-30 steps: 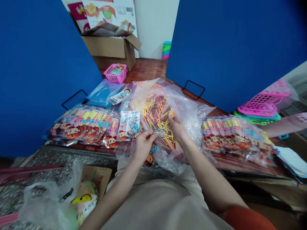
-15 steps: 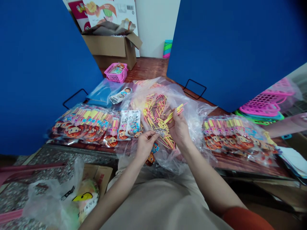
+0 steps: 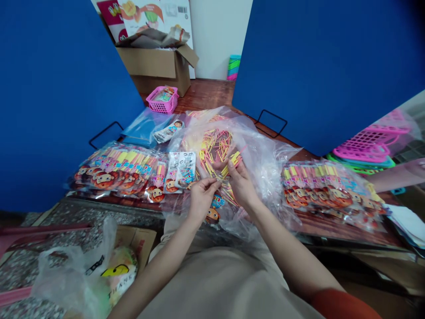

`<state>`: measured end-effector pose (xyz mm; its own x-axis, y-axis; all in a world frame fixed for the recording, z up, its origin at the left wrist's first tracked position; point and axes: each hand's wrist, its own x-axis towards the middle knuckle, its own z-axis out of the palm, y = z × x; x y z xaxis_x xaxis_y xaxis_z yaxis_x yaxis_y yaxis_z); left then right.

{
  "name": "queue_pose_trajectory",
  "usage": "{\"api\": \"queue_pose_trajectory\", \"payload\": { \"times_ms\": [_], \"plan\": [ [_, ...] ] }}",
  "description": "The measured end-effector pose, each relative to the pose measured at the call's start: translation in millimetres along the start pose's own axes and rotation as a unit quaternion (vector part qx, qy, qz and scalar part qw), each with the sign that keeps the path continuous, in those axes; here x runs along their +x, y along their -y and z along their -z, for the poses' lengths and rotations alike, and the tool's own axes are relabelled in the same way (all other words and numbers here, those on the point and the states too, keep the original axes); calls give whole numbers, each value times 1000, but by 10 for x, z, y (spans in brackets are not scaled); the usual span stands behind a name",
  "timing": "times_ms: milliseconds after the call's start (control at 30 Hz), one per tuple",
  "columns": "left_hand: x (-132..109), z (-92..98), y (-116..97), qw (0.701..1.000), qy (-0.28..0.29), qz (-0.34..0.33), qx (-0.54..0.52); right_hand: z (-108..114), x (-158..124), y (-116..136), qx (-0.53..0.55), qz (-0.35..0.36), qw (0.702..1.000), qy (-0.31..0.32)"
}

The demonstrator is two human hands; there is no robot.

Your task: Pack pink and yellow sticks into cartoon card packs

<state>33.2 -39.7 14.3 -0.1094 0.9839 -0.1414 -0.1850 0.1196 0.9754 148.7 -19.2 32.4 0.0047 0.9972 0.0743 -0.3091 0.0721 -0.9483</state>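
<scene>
**Sticks and pouch, frame centre**

Right hand [image 3: 241,180]: fingers closed on a bundle of yellow and pink sticks [image 3: 234,160], ends projecting above the grip. Left hand [image 3: 202,198]: thumb and finger pinched on the pouch [image 3: 213,215], its printed face below and right of the pinch. Packs [image 3: 116,170], centre left, show "STICK"; a bag [image 3: 122,274], lower left, "THANK".

The left hand [image 3: 201,199] and right hand [image 3: 244,184] are bare, as are the forearms [image 3: 288,239]. A plain greyish-beige garment [image 3: 226,283] with soft folds covers the body's front at bottom centre. An orange-red sleeve [image 3: 345,305] shows at lower right, and pale cloth [image 3: 168,228] above the garment.
</scene>
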Motion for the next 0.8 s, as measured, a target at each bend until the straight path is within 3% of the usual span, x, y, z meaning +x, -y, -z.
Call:
{"api": "queue_pose_trajectory", "payload": {
  "times_ms": [200, 367, 633, 800],
  "plan": [
    [20, -37, 14, 998, 1, 32, -51, 62, -16, 33, 51, -54, 996, 40],
    [47, -93, 44, 996, 0, 38, -75, 118, 76, 51, 53, -35, 998, -7],
    [83, -113, 41, 990, 24, 67, -118, 154, 70, 108, -28, -55, 998, -8],
    [81, -103, 64, 990, 16, 78, -120, 211, 130, 157, 10, -24, 999, -31]
  ]
}}
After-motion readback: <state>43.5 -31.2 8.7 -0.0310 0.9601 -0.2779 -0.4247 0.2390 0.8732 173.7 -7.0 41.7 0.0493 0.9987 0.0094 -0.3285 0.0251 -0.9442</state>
